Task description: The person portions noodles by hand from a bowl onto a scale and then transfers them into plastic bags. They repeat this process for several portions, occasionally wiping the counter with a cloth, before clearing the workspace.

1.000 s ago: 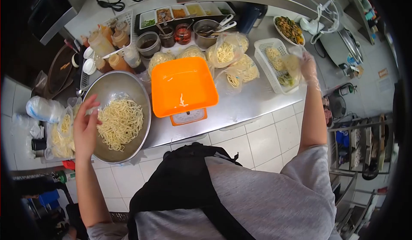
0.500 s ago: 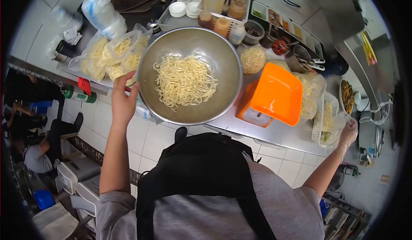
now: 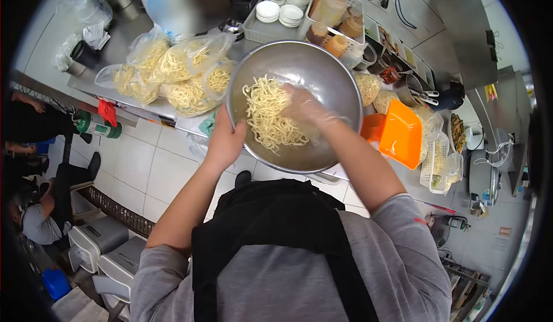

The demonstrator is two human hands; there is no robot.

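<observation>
At far left, a seated person (image 3: 43, 215) occupies the floor area beyond the counter. Bags of noodles (image 3: 178, 71) lie on the counter just left of a wide metal bowl (image 3: 337, 74). The left hand (image 3: 224, 140), bare, grips the bowl at its near left rim, thumb at the edge and fingers partly hidden along the outer wall. Within the bowl, left of its centre, rests a loose heap of noodles (image 3: 268, 114); its long axis runs from the far side towards the wearer, slanting slightly right. The right hand (image 3: 302, 103), in a clear glove, reaches in from the right and meets the heap's right flank, its forearm crossing the near right rim. The heap thus lies directly left of the right hand, which is the nearer; the rim separates it from the left. The right fingers are blurred, and whether they are spread or closed cannot be told. Beside the bowl on the right stands an orange scale pan (image 3: 402, 135), followed by a white basket (image 3: 427, 175).
</observation>
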